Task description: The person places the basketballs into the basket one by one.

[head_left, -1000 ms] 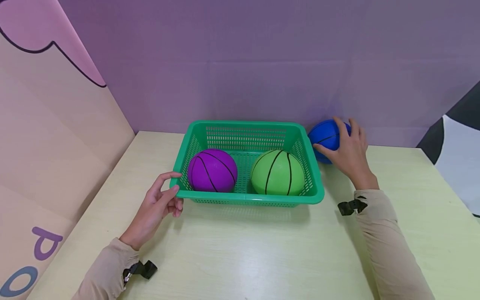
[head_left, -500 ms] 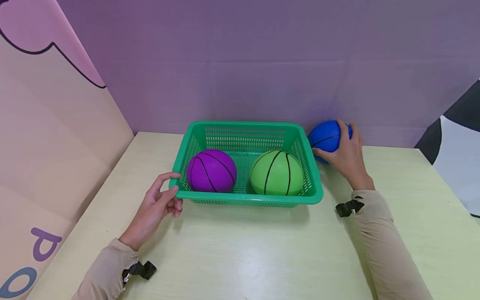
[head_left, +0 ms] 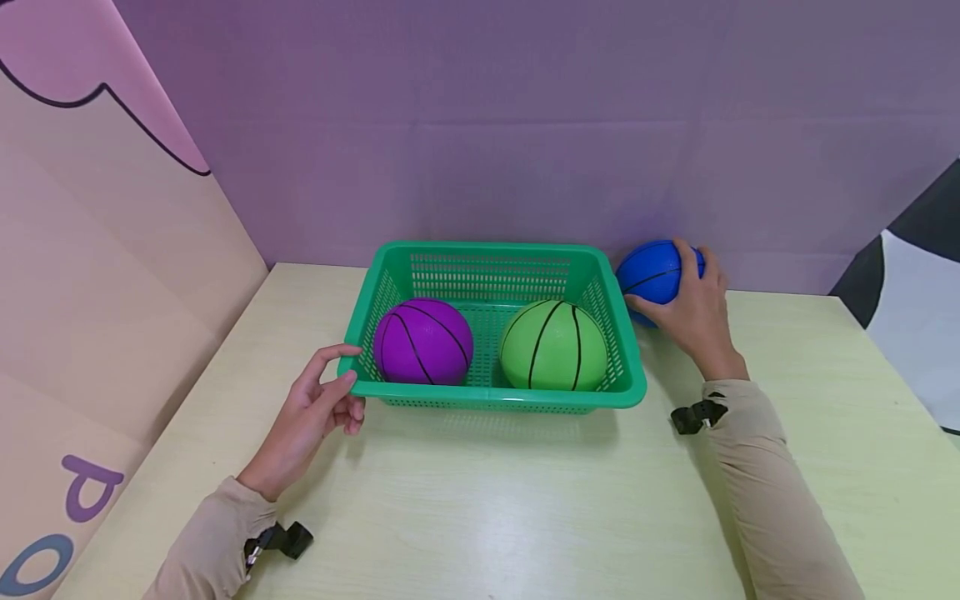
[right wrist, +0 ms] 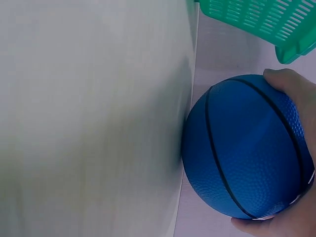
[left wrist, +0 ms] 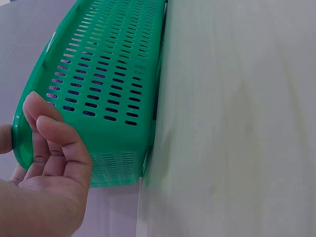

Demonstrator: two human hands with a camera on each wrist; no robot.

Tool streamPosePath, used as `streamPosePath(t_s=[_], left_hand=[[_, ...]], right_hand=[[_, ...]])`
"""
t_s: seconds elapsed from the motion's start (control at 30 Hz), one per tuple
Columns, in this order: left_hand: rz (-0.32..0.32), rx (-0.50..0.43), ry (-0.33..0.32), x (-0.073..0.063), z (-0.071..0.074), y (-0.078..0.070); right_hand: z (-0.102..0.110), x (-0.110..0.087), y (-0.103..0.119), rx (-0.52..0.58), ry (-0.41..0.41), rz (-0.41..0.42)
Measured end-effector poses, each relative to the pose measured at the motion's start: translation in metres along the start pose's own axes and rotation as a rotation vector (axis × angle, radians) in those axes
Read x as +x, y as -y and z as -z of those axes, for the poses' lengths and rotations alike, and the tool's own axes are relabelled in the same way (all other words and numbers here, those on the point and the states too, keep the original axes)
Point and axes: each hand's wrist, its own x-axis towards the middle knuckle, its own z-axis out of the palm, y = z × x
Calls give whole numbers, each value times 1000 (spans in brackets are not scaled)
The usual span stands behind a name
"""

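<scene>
A green plastic basket [head_left: 491, 398] with slotted walls stands on the table, holding a purple basketball [head_left: 423, 342] at its left and a lime green basketball [head_left: 553, 346] at its right. At the basket's front left corner, my left hand [head_left: 311, 417] pinches the rim between thumb and index finger; the left wrist view has the other fingers loosely curled by the outer wall. Beyond the basket's right end, my right hand [head_left: 693, 312] grips a small blue basketball [right wrist: 242, 148], thumb on one side and fingers on the other. The ball seems to rest on the table.
A purple backdrop [head_left: 525, 125] rises right behind the basket and the blue ball. A printed panel [head_left: 97, 275] borders the table on the left. The pale tabletop [head_left: 480, 500] extends in front of the basket and to the right.
My right hand has shifted very slightly left on the blue basketball since a second ago. My left hand, the basket and the two basketballs inside show no clear movement.
</scene>
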Motion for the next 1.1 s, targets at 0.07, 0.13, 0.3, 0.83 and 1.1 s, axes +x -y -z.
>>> streamPosePath(t_s=[0.07,0.13,0.3,0.83,1.1], left_hand=[[6,2,-8,0,0,0],[6,4,-10,0,0,0],[5,8,-17,0,0,-1],[-29,1,20,1,1,0],[-25,-1,18,1,1,1]], right_hand=[[0,0,0,-8,-11,-2],[-1,0,0,-14,-19,-4],[-1,1,1,-31,-36,-4],[13,0,16,22,-113,10],[20,0,27,50,-152,29]])
